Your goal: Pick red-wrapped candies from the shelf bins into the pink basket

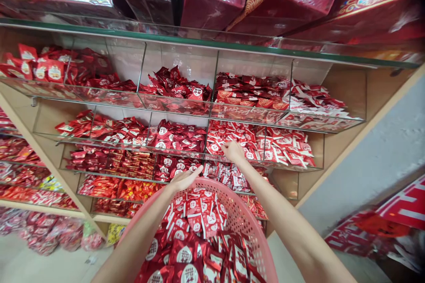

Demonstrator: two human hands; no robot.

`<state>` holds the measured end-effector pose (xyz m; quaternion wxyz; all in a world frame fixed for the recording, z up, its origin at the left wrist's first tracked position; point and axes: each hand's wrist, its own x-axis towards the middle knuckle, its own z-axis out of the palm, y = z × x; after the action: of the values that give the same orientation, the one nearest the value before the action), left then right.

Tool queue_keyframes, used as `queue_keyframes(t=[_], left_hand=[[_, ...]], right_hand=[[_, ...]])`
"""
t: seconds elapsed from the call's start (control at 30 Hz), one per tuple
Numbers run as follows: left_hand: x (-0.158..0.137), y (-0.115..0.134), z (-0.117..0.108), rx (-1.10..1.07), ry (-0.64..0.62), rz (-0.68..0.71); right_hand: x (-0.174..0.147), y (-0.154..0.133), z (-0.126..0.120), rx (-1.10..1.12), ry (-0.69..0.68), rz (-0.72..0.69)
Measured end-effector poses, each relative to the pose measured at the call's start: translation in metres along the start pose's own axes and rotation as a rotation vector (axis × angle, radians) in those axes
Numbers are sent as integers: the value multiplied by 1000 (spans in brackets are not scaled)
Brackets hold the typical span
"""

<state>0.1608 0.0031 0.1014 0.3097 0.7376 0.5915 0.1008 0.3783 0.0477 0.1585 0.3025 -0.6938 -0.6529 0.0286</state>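
My right hand (233,151) reaches into a middle-shelf compartment of small red-and-white packets (232,130). Its fingers are curled at the packets, and whatever is between them is hidden. Over the far rim of a pink perforated plastic basket (244,212), my left hand (186,180) is held flat with fingers stretched out, holding nothing. Inside the basket lie many wrapped packets: lighter red-and-white ones (201,212) towards the far side and darker red ones with white round labels (184,254) nearer me.
Clear-fronted shelves (172,106) with upright dividers hold heaps of red packets. Large dark red boxes (215,0) stand on the glass top shelf (199,35). Bagged goods (43,232) sit on the floor at left. A grey wall (358,154) and red-and-white bundles (358,230) are at right.
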Motion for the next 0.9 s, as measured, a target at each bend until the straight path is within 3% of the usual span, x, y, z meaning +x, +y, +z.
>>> queue_keyframes(t=[0.4, 0.67, 0.77, 0.9], left_hand=[[0, 3, 2, 20, 8, -19], [6, -3, 2, 18, 19, -26], [10, -3, 3, 24, 24, -17], [15, -2, 6, 21, 3, 22]], right_hand=[[1, 11, -4, 461, -46, 52], [-33, 17, -69, 860, -69, -89], [-55, 16, -77, 913, -195, -162], [-76, 15, -54, 934, -384, -179]])
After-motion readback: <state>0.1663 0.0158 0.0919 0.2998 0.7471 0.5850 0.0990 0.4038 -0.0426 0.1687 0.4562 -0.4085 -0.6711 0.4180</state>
